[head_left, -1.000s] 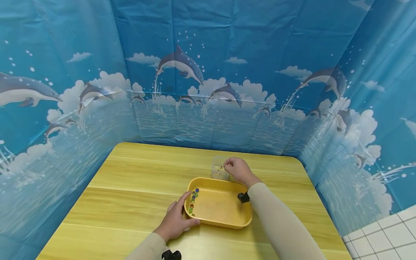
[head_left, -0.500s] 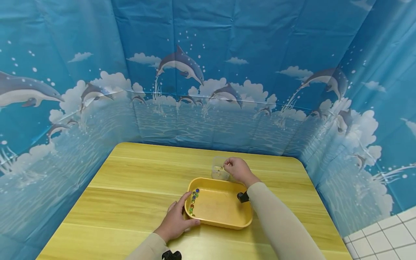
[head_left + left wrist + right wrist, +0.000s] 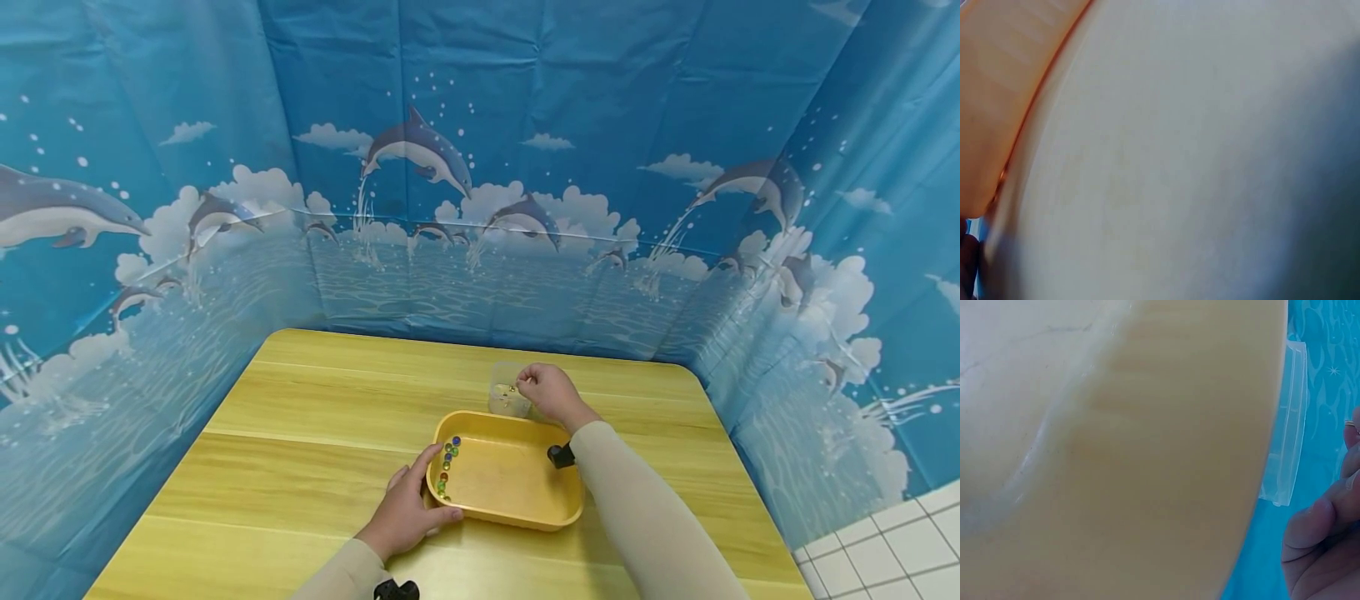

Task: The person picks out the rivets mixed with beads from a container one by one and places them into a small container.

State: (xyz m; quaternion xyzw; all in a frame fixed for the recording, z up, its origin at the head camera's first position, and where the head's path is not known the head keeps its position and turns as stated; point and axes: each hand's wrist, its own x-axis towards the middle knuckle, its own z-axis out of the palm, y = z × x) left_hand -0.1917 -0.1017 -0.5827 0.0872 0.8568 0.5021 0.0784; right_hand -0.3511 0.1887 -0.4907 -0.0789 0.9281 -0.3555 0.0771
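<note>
My left hand grips the near left corner of a yellow tray, thumb along the front and fingers by the left side. Several coloured marbles, blue, green and brown, lie along the tray's left inner edge. Behind the tray stands a small clear plastic container with a few small gold-coloured bits inside. Over its right edge is my right hand, fingers curled and fingertips together, close to a tiny gold spot. I cannot tell whether they pinch anything. Curled fingers also show in the right wrist view, beyond the tray's wall.
The tray rests on a wooden table with rounded far corners. A blue curtain printed with dolphins surrounds its back and sides. Black wrist cameras sit on both sleeves; the right forearm passes over the tray's right end.
</note>
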